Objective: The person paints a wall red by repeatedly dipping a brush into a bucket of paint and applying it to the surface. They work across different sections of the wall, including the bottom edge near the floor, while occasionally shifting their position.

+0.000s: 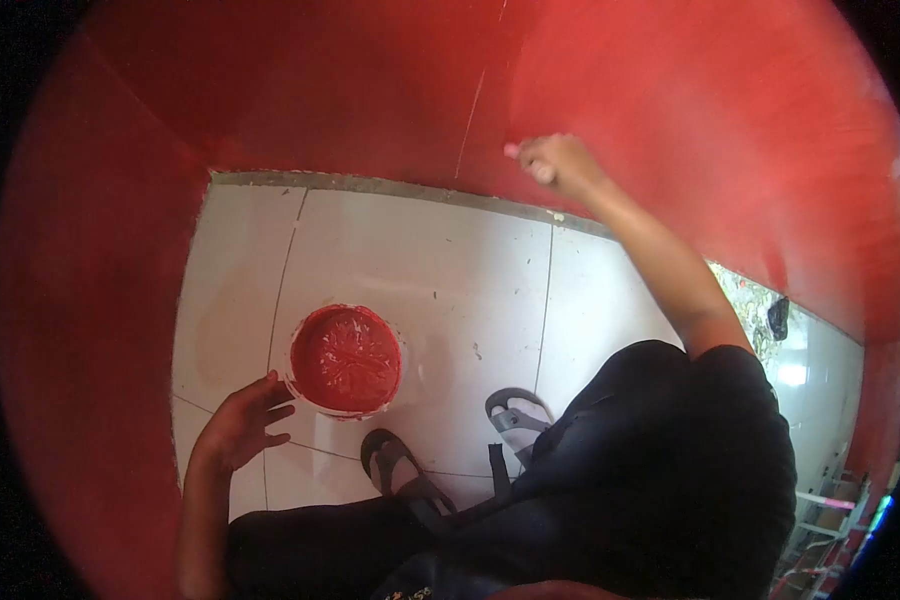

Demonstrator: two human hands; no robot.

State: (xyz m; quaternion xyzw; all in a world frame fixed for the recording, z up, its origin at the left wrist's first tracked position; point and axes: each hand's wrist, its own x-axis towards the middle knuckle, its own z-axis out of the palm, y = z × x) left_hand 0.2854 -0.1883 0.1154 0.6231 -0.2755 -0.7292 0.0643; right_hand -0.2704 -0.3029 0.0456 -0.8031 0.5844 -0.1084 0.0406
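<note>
A round bucket of red paint [346, 360] stands on the tiled floor, its pale rim smeared with red. My left hand [242, 422] is just left of the bucket, fingers apart, with the fingertips right at its rim. Up against the red wall [370, 90], my right hand [560, 165] is closed in a fist-like grip and slightly blurred. A small pinkish-red bit [511, 150] sticks out at its left side; I cannot tell what the fingers hold.
White floor tiles [420, 250] with dark joints and small specks lie below the wall's grey bottom strip [370, 186]. My sandalled feet are beside the bucket. A dark object [778, 318] and a metal ladder-like frame [827, 520] are at the right.
</note>
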